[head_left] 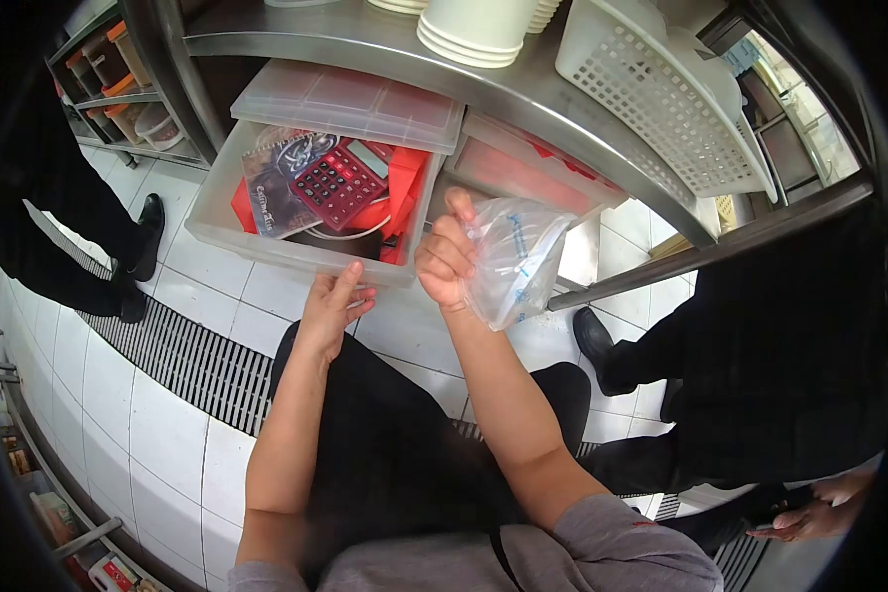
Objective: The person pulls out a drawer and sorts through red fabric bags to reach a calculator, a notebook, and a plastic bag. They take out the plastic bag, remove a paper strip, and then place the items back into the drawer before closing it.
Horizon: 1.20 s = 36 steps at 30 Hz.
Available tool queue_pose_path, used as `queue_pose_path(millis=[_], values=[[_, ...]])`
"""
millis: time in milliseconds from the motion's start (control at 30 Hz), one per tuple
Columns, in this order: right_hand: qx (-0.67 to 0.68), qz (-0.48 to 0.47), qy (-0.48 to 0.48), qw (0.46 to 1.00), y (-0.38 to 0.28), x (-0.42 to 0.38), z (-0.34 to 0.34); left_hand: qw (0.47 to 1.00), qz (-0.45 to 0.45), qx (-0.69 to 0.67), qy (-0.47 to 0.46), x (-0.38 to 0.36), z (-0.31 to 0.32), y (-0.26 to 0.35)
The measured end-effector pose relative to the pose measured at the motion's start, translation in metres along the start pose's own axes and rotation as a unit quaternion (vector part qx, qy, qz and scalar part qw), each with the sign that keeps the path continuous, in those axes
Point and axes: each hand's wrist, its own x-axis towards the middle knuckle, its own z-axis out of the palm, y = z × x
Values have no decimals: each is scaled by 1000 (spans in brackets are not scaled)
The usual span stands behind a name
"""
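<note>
A translucent white plastic bin (207,212) sits under the steel shelf with its clear lid (350,104) pushed back. In it lie a red calculator (337,185), a dark spiral notebook (274,202), bright red material (402,187) and a pale cable. My left hand (335,308) is at the bin's front wall, its fingertips right at the lower edge and its fingers apart. Just right of the bin, my right hand (446,255) is closed on the gathered edge of a clear plastic bag (518,261) with blue print, which hangs out to the right.
Stacked white tubs (476,30) and a perforated white basket (656,99) stand on the steel shelf (316,41). A second bin (523,173) is right of the first. People in black stand at left (79,207) and right (760,365). A floor grate (187,350) crosses the tiles.
</note>
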Motion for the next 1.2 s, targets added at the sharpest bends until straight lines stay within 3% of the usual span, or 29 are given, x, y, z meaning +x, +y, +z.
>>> queue_pose_path(millis=[233, 567, 767, 833, 867, 933, 967, 1000, 1033, 1067, 1100, 1167, 1200], values=[[-51, 42, 31, 997, 11, 10, -10, 993, -47, 100, -38, 7, -13, 7], [-92, 85, 38, 991, 17, 15, -13, 994, -16, 60, -87, 15, -20, -6], [-143, 118, 105, 977, 24, 16, -7, 996, -1, 35, -80, 13, -18, -6], [-250, 112, 172, 946, 31, 21, 1, 995, -7, 45, -83, 14, -20, -6], [-241, 122, 168, 948, 33, 25, 4, 992, -27, 41, -113, 15, -22, -5], [-329, 50, 311, 890, 40, 25, 7, 989, -38, 31, -138, 13, -24, -1], [-321, 54, 308, 894, 48, 32, 9, 990, -36, 35, -130, 14, -24, -8], [-581, 5, 377, 721, 56, 41, 14, 993, 41, 18, -112, 16, -24, -19], [-780, -46, 409, 472, 59, 44, 17, 989, 116, 2, -96, 18, -24, -27], [-798, -1, 418, 435, 41, 44, 13, 995, 59, -11, -81, 15, -21, -19], [-796, 1, 421, 435, 34, 50, 14, 995, 55, -10, -79, 14, -25, -10], [-850, 14, 374, 370, 23, 63, 19, 977, -86, 83, -176, 13, -38, 10], [-850, 25, 374, 369, 15, 64, 16, 961, -121, 149, -199, 9, -42, 23]])
